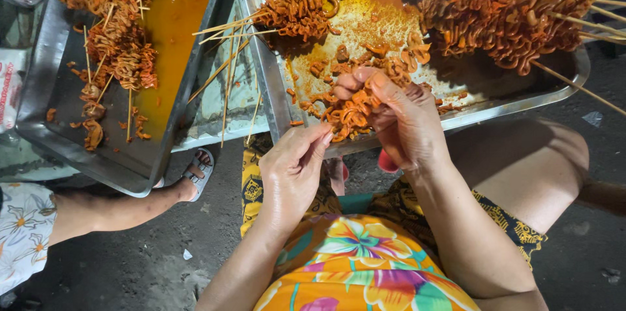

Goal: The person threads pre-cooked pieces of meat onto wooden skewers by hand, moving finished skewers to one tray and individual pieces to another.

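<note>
Right hand: closed around a clump of orange meat pieces over the near tray.
Left hand: fingertips pinched together; what is held cannot be told.
Done: finished skewers are heaped at the tray's far end.
Left: loose pieces remain unthreaded.

We've got our right hand bunching orange marinated meat pieces over the near edge of the metal tray, left hand pinching just below them. Finished skewers are piled beyond the right hand, bare sticks up-left.
</note>
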